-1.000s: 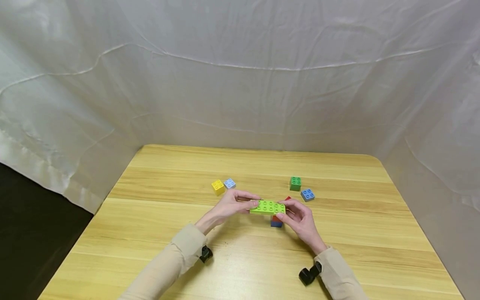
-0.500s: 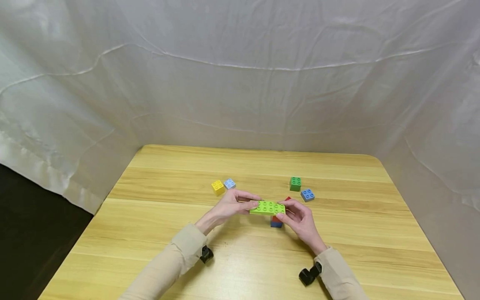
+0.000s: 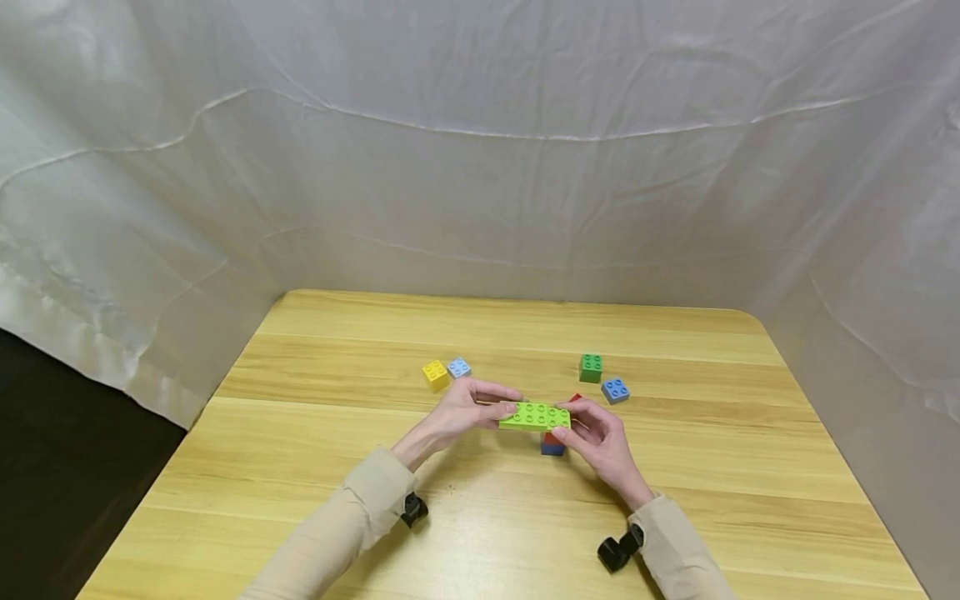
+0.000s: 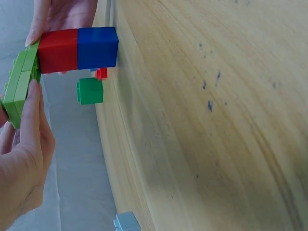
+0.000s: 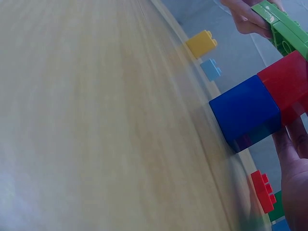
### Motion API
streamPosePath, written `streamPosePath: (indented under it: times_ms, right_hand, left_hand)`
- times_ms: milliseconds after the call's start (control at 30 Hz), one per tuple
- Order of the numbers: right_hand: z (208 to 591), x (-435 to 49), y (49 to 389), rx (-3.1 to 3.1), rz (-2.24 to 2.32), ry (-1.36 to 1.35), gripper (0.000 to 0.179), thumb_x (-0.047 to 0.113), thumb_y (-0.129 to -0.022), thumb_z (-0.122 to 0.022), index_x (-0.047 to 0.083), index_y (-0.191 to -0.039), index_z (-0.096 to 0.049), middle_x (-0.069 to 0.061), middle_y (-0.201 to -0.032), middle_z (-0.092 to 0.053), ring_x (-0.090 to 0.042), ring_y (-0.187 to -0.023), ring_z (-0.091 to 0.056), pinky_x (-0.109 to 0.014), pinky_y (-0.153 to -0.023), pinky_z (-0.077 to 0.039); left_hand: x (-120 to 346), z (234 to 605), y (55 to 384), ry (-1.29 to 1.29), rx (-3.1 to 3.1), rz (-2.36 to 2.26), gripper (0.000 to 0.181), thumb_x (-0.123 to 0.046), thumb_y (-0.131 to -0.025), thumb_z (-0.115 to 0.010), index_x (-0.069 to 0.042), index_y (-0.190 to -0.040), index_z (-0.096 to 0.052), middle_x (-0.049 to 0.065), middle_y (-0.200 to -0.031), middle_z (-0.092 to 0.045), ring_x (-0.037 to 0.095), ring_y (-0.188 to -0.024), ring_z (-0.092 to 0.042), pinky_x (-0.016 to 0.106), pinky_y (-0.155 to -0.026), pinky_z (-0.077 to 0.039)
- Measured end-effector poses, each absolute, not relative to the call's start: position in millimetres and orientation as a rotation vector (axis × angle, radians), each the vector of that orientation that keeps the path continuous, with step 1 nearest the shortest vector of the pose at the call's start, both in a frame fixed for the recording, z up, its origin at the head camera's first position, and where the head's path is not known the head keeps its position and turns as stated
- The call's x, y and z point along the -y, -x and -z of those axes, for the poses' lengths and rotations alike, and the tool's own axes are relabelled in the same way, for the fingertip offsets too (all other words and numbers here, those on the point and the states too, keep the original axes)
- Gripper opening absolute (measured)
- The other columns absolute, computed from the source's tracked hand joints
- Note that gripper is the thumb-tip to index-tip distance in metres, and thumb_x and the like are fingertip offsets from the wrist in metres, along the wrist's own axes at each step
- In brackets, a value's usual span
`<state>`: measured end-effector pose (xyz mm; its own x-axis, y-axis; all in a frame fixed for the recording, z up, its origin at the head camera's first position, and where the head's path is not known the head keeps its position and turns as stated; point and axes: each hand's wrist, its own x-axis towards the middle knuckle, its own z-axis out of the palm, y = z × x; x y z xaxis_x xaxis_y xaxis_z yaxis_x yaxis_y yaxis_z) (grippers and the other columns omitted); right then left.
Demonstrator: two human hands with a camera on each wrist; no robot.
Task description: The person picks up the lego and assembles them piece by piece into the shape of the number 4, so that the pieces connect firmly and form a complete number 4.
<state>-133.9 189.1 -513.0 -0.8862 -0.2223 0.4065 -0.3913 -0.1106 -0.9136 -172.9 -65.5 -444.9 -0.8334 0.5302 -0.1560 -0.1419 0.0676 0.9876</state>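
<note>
The long lime-green brick [image 3: 535, 415] sits flat on top of a small stack near the middle of the wooden table [image 3: 480, 533], held at both ends. Under it, the left wrist view shows a red block [image 4: 58, 50] on a dark blue block [image 4: 97, 47], and the blue one rests on the table. So 3 pieces look joined already, though whether the green brick is fully pressed home on the red one cannot be told from these views.

The left hand [image 3: 459, 412] pinches the green brick's left end, thumb on the near edge and fingers over the far edge. The right hand [image 3: 597, 439] curls its fingers round the right end in the same way, beside the red and blue blocks below.

Farther back, 5 loose pieces lie untouched: a small red piece [image 5: 263, 190] just behind the stack, a yellow block [image 3: 436, 374] touching or nearly touching a light blue block [image 3: 459, 367] to the left, and a dark green block [image 3: 591, 367] near a mid-blue block [image 3: 615, 389] to the right. A white cloth [image 3: 480, 167] hangs behind.
</note>
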Motion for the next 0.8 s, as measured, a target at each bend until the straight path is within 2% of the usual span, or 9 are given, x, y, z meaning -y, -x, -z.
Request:
streamPosePath:
  times_ms: [400,600,667,800]
  right_hand:
    - [513.1,-189.5,134.4,2.016,-2.128,-0.701,0.032,-0.014,-0.088,-0.065,-0.018,-0.118,-0.056,0.006,-0.115,-0.066,-0.005,-0.110,-0.066,-0.019,-0.095,-0.057]
    - [513.4,-189.7,134.3,2.026,-2.130,-0.694,0.032,-0.013,-0.088,-0.065,-0.018,-0.119,-0.056,0.006,-0.115,-0.066,-0.005,-0.110,-0.066,-0.020,-0.096,-0.056]
    - [513.8,-189.7,134.4,2.026,-2.127,-0.696,0.032,-0.013,-0.088,-0.065,-0.018,-0.119,-0.056,0.006,-0.115,-0.066,-0.005,-0.110,-0.066,-0.020,-0.097,-0.056]
    - [514.4,-189.8,134.4,2.029,-2.129,-0.695,0.032,-0.013,-0.089,-0.065,-0.018,-0.119,-0.056,0.006,-0.115,-0.066,-0.005,-0.110,-0.066,-0.020,-0.097,-0.056]
  left_hand:
    - [65.4,446.8,172.8,-0.391,-1.858,-1.809,0.034,-0.008,-0.095,-0.068,0.005,-0.126,-0.065,0.021,-0.127,-0.069,0.013,-0.093,-0.072,0.052,-0.098,-0.057]
    - [62.6,446.5,169.3,-0.529,-1.907,-1.740,0.037,-0.014,-0.096,-0.067,0.000,-0.131,-0.064,0.021,-0.131,-0.066,0.013,-0.095,-0.070,0.054,-0.100,-0.055]
    - [60.4,446.8,167.7,-0.617,-1.958,-1.708,0.039,-0.014,-0.095,-0.069,0.000,-0.131,-0.063,0.022,-0.131,-0.065,0.014,-0.096,-0.069,0.049,-0.098,-0.057]
    - [55.4,447.4,164.5,-0.758,-2.120,-1.623,0.046,-0.015,-0.089,-0.076,-0.001,-0.131,-0.063,0.020,-0.128,-0.067,0.015,-0.092,-0.066,0.029,-0.083,-0.061]
